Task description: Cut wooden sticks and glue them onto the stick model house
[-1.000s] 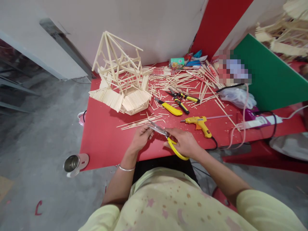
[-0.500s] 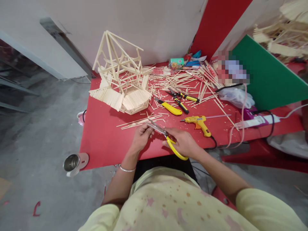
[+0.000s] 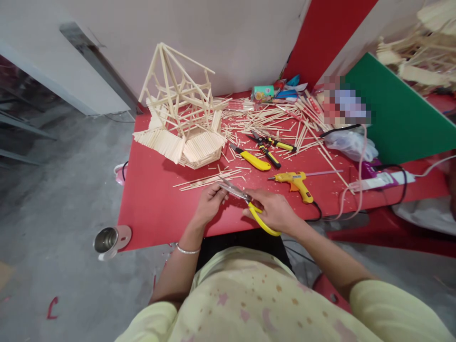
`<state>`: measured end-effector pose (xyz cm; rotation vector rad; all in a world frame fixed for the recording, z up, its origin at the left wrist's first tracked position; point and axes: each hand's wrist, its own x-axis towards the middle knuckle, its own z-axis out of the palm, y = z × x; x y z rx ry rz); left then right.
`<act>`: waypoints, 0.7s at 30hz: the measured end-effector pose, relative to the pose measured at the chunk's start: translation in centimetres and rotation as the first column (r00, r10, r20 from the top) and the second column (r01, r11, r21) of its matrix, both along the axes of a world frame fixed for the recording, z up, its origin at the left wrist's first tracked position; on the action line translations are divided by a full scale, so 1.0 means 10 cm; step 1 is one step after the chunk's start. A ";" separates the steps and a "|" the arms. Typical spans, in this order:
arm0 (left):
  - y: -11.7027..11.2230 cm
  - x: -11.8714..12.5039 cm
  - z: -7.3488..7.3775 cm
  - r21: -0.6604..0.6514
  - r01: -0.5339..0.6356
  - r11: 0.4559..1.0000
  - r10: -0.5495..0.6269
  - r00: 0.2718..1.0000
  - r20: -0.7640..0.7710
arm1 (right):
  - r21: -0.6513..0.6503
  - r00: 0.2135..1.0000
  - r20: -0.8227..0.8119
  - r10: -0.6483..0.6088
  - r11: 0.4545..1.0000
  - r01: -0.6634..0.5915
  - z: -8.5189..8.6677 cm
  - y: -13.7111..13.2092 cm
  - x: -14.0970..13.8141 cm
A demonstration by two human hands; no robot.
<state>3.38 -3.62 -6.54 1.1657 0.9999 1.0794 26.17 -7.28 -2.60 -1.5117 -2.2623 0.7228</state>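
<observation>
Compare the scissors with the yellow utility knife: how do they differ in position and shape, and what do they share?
The scissors are held in the right hand, while the utility knife lies on the red table. The scissors' visible handle curves like a loop; the knife's is a thick, fairly straight bar. Both have yellow handles, and both point towards the upper left of the picture.

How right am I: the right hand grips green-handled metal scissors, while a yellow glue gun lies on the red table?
The handles of the metal scissors are yellow, not green, as the head view shows; the rest is right.
</observation>
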 end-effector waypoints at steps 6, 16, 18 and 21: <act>0.03 -0.06 0.10 0.004 0.089 0.996 -0.089 0.995 -0.038 | -0.023 0.996 -0.090 0.015 1.000 -0.018 -0.04 0.01 0.00; 0.05 0.05 0.13 -0.166 -0.032 0.986 0.083 0.947 0.311 | -0.030 0.949 -0.242 -0.203 0.979 0.202 -0.05 0.01 -0.06; 0.06 0.06 0.13 -0.177 -0.091 0.980 0.146 0.933 0.329 | -0.040 0.928 -0.298 -0.224 0.974 0.223 -0.05 0.00 -0.10; 0.06 0.05 0.13 -0.231 -0.096 0.968 0.175 0.921 0.349 | -0.066 0.915 -0.321 -0.243 0.970 0.234 -0.07 -0.01 -0.15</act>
